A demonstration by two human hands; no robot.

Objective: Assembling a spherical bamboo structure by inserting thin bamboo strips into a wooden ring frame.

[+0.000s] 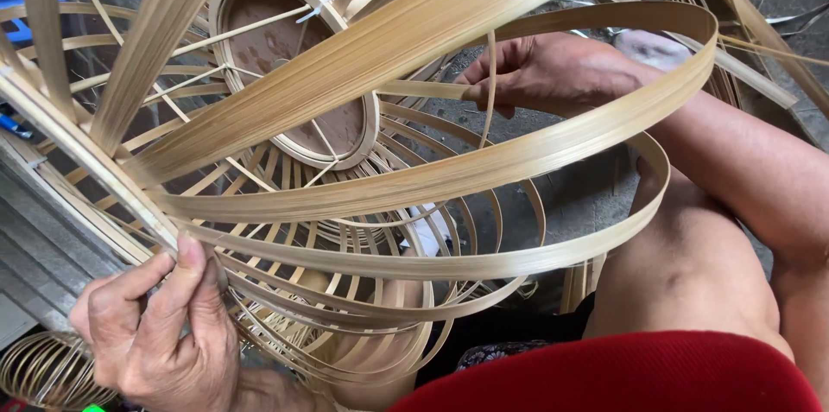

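A large open frame of curved bamboo strips (414, 179) fills the view, its ribs fanning out from a round wooden ring (298, 66) at the upper left. My left hand (160, 326) is at the lower left, thumb and fingers pinched on the ends of several strips where they meet a bamboo rim. My right hand (544, 71) reaches inside the frame at the upper right and grips a thin bamboo strip (423, 89) that runs leftward. Wide strips arc between the two hands. My bare knee (691, 265) lies under the frame at the right.
A smaller bamboo strip cage (43, 369) lies at the lower left corner. Grey concrete floor (570, 196) shows through the ribs. More bamboo strips (760, 23) lean at the upper right. Red cloth (622, 377) covers my lap at the bottom.
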